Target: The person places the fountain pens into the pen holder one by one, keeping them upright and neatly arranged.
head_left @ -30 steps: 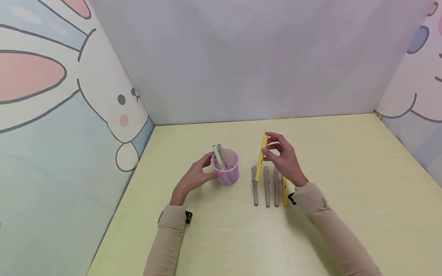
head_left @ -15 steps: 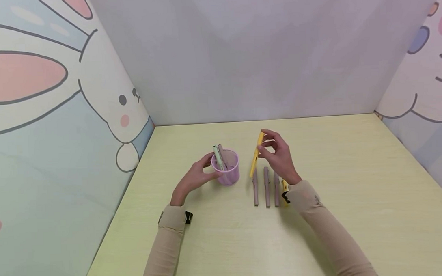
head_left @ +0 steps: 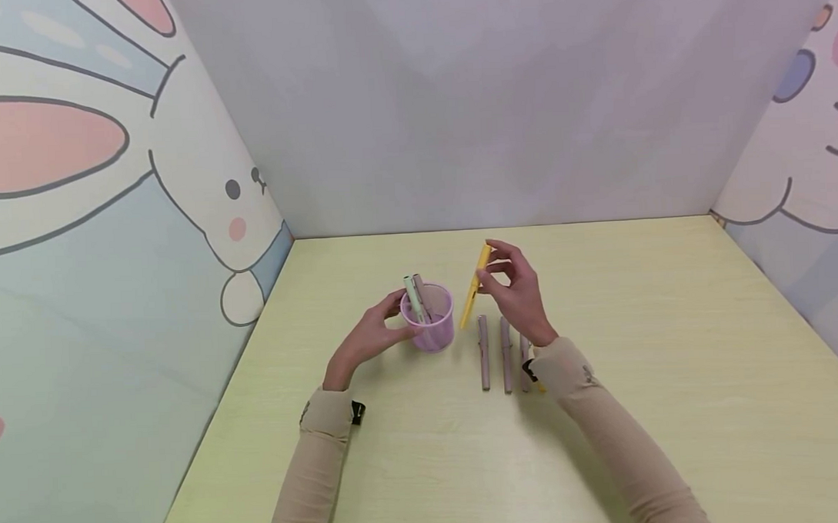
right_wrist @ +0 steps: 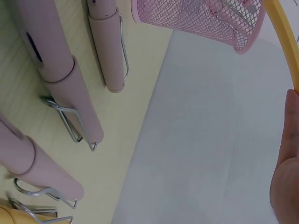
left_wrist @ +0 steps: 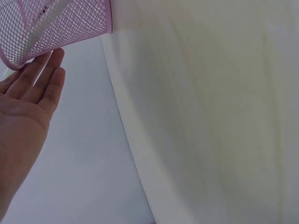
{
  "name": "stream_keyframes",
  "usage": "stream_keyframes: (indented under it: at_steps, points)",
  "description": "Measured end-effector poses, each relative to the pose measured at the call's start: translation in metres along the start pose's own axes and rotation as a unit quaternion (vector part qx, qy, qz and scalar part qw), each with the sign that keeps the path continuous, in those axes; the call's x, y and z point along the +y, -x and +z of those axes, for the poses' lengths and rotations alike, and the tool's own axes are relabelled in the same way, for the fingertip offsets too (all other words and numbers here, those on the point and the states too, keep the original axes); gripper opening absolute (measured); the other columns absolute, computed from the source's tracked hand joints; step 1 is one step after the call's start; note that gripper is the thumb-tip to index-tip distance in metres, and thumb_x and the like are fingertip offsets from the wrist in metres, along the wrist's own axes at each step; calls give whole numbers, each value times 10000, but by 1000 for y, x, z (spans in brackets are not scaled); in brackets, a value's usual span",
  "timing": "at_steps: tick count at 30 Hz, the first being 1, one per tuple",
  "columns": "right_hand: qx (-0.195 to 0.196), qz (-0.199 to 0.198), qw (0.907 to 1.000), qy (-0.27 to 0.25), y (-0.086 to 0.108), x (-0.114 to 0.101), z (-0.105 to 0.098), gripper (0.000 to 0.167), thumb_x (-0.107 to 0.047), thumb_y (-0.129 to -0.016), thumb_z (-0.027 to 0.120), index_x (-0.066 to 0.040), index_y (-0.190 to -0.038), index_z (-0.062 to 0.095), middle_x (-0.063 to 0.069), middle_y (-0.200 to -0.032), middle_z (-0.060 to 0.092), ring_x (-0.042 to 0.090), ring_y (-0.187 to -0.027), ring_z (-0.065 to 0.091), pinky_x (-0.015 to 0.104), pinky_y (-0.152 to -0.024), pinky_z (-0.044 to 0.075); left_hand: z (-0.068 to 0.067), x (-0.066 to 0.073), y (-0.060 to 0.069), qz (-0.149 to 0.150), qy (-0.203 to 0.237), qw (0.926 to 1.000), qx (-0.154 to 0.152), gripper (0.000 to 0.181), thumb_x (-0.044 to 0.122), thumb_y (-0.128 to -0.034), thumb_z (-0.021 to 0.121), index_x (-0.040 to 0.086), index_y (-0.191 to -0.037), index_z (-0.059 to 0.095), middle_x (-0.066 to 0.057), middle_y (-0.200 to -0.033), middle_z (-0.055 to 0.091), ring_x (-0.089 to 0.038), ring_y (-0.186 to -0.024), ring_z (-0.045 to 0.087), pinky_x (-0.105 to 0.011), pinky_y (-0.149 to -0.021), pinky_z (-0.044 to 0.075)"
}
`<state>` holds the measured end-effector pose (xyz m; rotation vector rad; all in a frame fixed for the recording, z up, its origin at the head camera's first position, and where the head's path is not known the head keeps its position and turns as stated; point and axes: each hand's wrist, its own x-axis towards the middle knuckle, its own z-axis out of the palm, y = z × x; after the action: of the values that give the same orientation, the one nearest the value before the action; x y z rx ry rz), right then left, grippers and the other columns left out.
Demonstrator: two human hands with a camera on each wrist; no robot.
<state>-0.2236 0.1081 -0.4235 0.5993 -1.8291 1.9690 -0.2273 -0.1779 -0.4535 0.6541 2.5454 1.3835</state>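
Since the earlier frame, the right hand [head_left: 520, 290] is moving toward nine o'clock, pinching a yellow pen [head_left: 474, 289] by its upper part, seemingly leaving the lower end free. The pen is hanging tilted at two o'clock from the pink mesh cup [head_left: 437, 338]. The left hand [head_left: 369, 338] is curving partway round the cup at eight o'clock, holding it, probably for steadiness.

The hand [right_wrist: 288, 170] touches 1 tilted yellow pen [right_wrist: 286, 37].
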Motion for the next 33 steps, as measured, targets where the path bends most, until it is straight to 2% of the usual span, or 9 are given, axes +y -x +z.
stream_keyframes:
  at_steps: [5,15,26,33]
  points:
    - [68,-66,10000,5,-3,13,2,536,212,-918,606,111,-1431,486,288,-1174,517,230,-922,619,345,-681,626,0,1,0,14,12,10000,-16,811,346,-929,775,132,-1602,377,-128,-1559,477,-367,-1383,488,-574,-1118,400]
    - [34,-41,9999,-104,-6,11,13,514,213,-927,604,83,-1415,507,257,-1167,526,128,-926,607,335,-690,627,0,-1,0,-5,-15,10000,-5,796,334,-928,767,132,-1597,386,-132,-1556,481,-375,-1383,487,-572,-1119,399]
    - [139,66,9996,-228,-9,9,21,495,187,-942,595,74,-1415,503,229,-1165,528,154,-938,625,338,-702,627,-1,-4,-2,65,25,10000,0,796,333,-926,767,119,-1593,390,-139,-1545,492,-380,-1379,489,-562,-1121,401]
    - [277,101,9992,-270,-10,10,26,490,166,-953,607,75,-1421,491,217,-1168,521,122,-941,613,311,-709,623,-1,-3,-1,28,51,10000,14,807,358,-918,768,119,-1591,393,-146,-1553,481,-395,-1383,481,-568,-1122,398]
